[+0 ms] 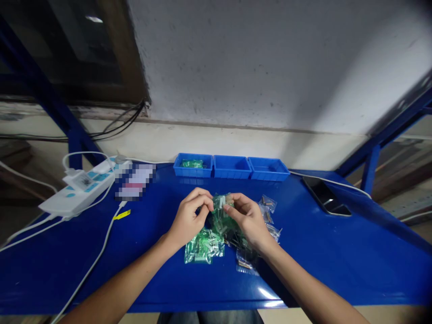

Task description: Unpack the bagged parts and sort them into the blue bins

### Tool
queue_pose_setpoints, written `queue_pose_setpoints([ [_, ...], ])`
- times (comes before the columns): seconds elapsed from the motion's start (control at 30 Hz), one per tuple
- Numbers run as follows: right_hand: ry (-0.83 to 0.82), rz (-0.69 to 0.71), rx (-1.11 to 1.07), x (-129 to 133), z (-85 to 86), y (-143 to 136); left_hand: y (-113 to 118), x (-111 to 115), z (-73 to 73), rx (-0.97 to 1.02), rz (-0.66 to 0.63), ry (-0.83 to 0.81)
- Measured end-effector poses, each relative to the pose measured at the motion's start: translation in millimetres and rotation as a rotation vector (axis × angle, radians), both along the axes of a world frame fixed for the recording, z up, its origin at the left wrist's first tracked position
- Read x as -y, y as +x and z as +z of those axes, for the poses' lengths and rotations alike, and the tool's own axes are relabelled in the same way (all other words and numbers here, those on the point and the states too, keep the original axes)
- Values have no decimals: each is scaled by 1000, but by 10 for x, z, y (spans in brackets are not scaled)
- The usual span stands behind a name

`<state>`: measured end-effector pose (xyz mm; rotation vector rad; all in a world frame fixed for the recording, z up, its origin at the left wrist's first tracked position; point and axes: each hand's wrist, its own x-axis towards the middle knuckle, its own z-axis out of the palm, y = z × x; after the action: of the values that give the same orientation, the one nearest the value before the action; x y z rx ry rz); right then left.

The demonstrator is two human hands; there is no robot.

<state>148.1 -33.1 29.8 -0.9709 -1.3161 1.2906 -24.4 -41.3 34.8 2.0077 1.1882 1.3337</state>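
Between my hands, just above the table, is a green-tinted plastic packet (220, 216) with small white pieces inside. My right hand (248, 216) pinches its upper right edge between thumb and fingers. At the packet's upper left edge, my left hand (195, 211) has its thumb and fingertips pressed together on it. Below the hands lies a pile of similar green packets (204, 246). Clear packets (248, 264) with brownish and dark thin pieces spread to the right, partly hidden behind my right hand and wrist.
Three blue bins (232, 167) stand in a row at the table's back; the left one holds green packets (191, 164). A white power strip (79, 191) with cables and a pixelated item (135, 182) are on the left. A dark phone (326, 196) lies on the right.
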Motion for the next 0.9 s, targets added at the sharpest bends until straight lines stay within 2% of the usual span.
queue_pose_setpoints([
  [0.07, 69, -63, 44, -14, -13, 30, -26, -32, 2, 87, 39, -65],
  [0.13, 196, -125, 98, -25, -13, 74, -51, -62, 8, 193, 39, -201],
  [0.27, 610, -170, 312, 7, 26, 123, -54, -83, 22, 416, -215, -642],
  [0.3, 692, -179, 375, 25, 33, 120, -43, -81, 24, 473, -271, -705],
  [0.37, 768, -188, 478, 60, 33, 101, -19, -75, 25, 539, -311, -728],
  [0.43, 742, -187, 530, 79, 20, 79, -7, -72, 23, 522, -265, -657],
  [0.5, 649, -189, 545, 72, 13, 67, -13, -72, 20, 441, -170, -547],
  [0.63, 299, -131, 441, 7, 40, 77, -39, -50, 13, 131, 27, -199],
  [0.7, 81, -60, 325, -23, 43, 80, -35, -25, 2, -35, 27, -8],
  [0.77, -47, -41, 223, -37, 22, 70, -21, -3, -21, -141, -40, 134],
  [0.83, -53, -53, 166, -32, -14, 48, -7, 9, -49, -188, -89, 194],
  [0.9, 19, -53, 165, -10, -44, 24, -2, 8, -69, -201, -81, 182],
])
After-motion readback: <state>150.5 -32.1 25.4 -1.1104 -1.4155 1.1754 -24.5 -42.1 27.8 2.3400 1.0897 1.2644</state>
